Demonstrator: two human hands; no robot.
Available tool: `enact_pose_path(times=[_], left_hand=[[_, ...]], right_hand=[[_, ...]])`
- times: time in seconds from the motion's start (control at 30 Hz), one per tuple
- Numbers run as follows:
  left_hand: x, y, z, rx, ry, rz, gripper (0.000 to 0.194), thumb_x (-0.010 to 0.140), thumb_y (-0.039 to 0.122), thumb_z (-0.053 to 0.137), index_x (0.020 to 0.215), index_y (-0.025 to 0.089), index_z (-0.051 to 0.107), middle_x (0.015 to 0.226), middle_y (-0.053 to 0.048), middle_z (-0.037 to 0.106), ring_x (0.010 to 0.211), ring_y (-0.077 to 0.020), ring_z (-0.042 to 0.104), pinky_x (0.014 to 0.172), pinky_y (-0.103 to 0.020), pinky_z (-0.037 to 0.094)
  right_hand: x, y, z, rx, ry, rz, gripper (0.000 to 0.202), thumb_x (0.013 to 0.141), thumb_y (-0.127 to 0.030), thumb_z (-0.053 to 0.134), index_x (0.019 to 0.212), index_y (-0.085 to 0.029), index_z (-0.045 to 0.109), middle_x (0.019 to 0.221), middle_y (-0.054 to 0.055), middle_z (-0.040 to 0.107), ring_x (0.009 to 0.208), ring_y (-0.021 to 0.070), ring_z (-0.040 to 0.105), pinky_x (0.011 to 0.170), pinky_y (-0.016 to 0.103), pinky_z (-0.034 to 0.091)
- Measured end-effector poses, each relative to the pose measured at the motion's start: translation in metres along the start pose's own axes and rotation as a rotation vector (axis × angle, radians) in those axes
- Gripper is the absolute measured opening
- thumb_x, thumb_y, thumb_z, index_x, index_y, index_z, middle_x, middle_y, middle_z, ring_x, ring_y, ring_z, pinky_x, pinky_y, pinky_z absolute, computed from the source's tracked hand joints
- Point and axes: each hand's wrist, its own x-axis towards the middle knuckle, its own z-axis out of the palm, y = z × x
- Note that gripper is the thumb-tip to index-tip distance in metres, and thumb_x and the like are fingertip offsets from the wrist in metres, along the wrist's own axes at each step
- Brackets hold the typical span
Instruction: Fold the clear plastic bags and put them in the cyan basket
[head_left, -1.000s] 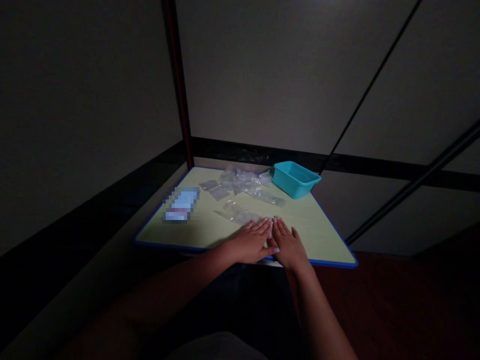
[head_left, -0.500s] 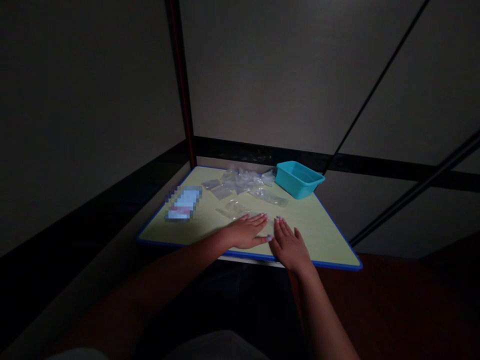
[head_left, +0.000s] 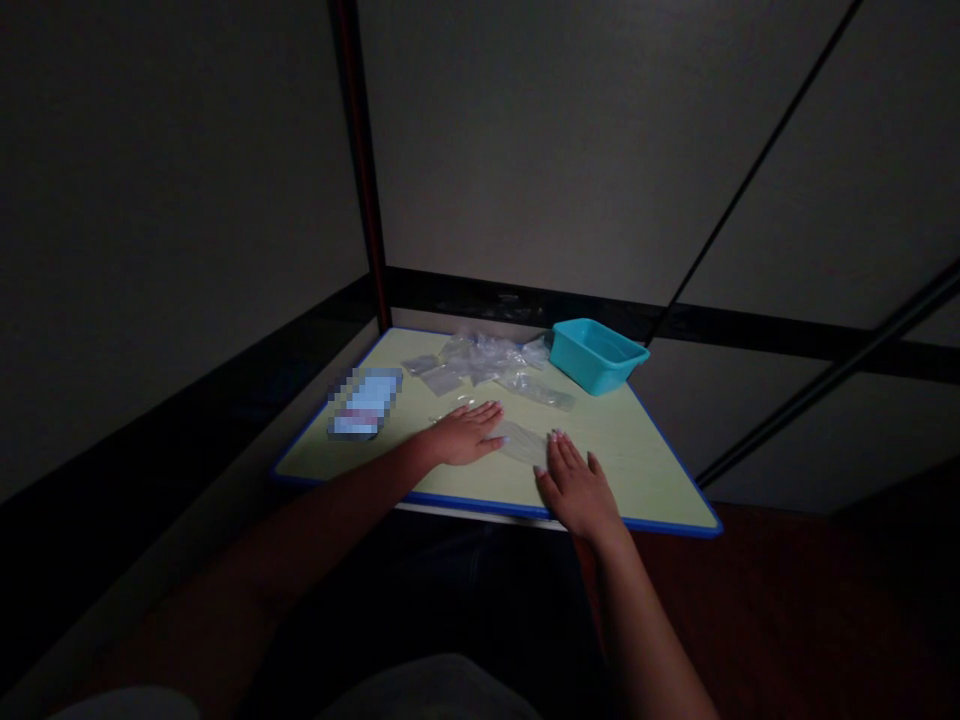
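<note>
A clear plastic bag (head_left: pixel 523 442) lies flat on the pale yellow table (head_left: pixel 637 475), stretching between my two hands. My left hand (head_left: pixel 466 434) rests palm down on the bag's left part, fingers extended and hiding some of it. At the bag's right end, my right hand (head_left: pixel 579 482) presses down flat with its fingers stretched forward and thumb apart. Beyond them, a pile of clear plastic bags (head_left: pixel 480 358) lies loosely toward the back of the table. One long bag (head_left: pixel 536 391) from this group reaches toward the right.
A turquoise plastic basin (head_left: pixel 598 357) stands at the table's back right corner. On the left lies a pixelated, bright phone-like object (head_left: pixel 366 404). The table has a blue edge, with walls behind it and to the left.
My left hand has slid left along the bag, away from my right hand, uncovering the bag's middle. My right hand has stayed in nearly the same place.
</note>
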Motion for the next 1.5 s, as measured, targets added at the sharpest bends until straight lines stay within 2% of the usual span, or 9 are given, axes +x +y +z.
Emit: enact_pose_path(times=[0.2,0.33,0.53,0.63,0.73,0.93,1.07,1.23,1.5], left_hand=[[-0.003,-0.025,-0.002,0.001,0.006,-0.073,0.061,0.094,0.052,0.015,0.146,0.02,0.016,0.153,-0.004,0.01,0.141,-0.0167,0.008,0.111,-0.042,0.011],[-0.006,-0.039,-0.003,0.0,0.023,-0.174,0.061,0.095,0.05,0.015,0.146,0.017,0.018,0.153,-0.005,0.01,0.141,-0.017,0.009,0.111,-0.042,0.012],[-0.006,-0.038,-0.005,0.035,0.06,-0.243,0.064,0.094,0.05,0.018,0.146,0.012,0.017,0.152,-0.01,0.014,0.14,-0.0187,0.012,0.111,-0.042,0.013],[-0.007,-0.023,-0.01,0.078,0.143,-0.192,0.062,0.094,0.049,0.02,0.145,0.014,0.02,0.152,-0.01,0.015,0.14,-0.019,0.012,0.112,-0.042,0.011],[-0.008,0.003,-0.015,0.097,0.185,-0.092,0.061,0.094,0.051,0.018,0.145,0.017,0.021,0.152,-0.008,0.017,0.14,-0.0181,0.011,0.112,-0.044,0.007],[-0.002,0.067,-0.008,0.014,0.154,0.162,0.07,0.092,0.058,0.012,0.146,0.013,0.014,0.153,-0.01,0.013,0.141,-0.018,0.007,0.112,-0.044,0.009],[0.004,0.085,0.005,-0.073,0.074,0.198,0.072,0.092,0.058,0.009,0.147,0.011,0.008,0.153,-0.01,0.011,0.141,-0.0186,0.008,0.111,-0.042,0.014],[0.006,0.067,0.013,-0.081,0.035,0.141,0.073,0.091,0.06,0.01,0.147,0.013,0.011,0.153,-0.01,0.011,0.141,-0.0191,0.009,0.112,-0.041,0.012],[-0.005,0.025,0.002,-0.024,0.005,0.056,0.064,0.093,0.056,0.015,0.147,0.02,0.015,0.153,-0.005,0.01,0.141,-0.0176,0.009,0.111,-0.042,0.011]], right_hand=[[0.0,0.001,0.001,0.0,0.005,0.0,0.063,0.093,-0.041,0.02,0.146,-0.007,0.015,0.152,0.009,0.013,0.141,0.018,0.008,0.111,0.047,0.012],[0.0,0.0,0.0,0.0,0.001,0.003,0.063,0.093,-0.041,0.02,0.146,-0.007,0.014,0.152,0.009,0.013,0.141,0.0182,0.008,0.111,0.047,0.012],[0.0,0.0,0.0,-0.005,0.004,0.002,0.063,0.093,-0.041,0.02,0.146,-0.007,0.014,0.152,0.01,0.013,0.14,0.0185,0.008,0.111,0.048,0.012],[0.0,0.0,0.0,-0.011,0.001,0.002,0.063,0.093,-0.041,0.02,0.146,-0.007,0.015,0.152,0.01,0.013,0.14,0.0187,0.009,0.111,0.047,0.012],[-0.001,0.0,0.001,-0.023,0.006,-0.002,0.062,0.093,-0.04,0.02,0.146,-0.007,0.015,0.152,0.01,0.014,0.14,0.0191,0.01,0.11,0.048,0.013],[0.001,0.002,0.003,-0.045,-0.002,0.003,0.06,0.093,-0.037,0.019,0.145,-0.008,0.018,0.152,0.011,0.017,0.14,0.0188,0.011,0.111,0.046,0.013],[0.001,0.002,0.002,-0.064,-0.021,-0.013,0.059,0.091,-0.032,0.024,0.145,-0.009,0.019,0.152,0.01,0.016,0.14,0.0194,0.012,0.111,0.046,0.014],[0.001,0.001,0.0,-0.05,-0.022,-0.017,0.06,0.091,-0.034,0.023,0.145,-0.007,0.018,0.152,0.01,0.015,0.14,0.0191,0.011,0.111,0.047,0.013],[0.001,0.0,0.002,-0.011,0.008,-0.003,0.062,0.092,-0.038,0.021,0.145,-0.007,0.016,0.152,0.01,0.015,0.14,0.019,0.01,0.11,0.048,0.012]])
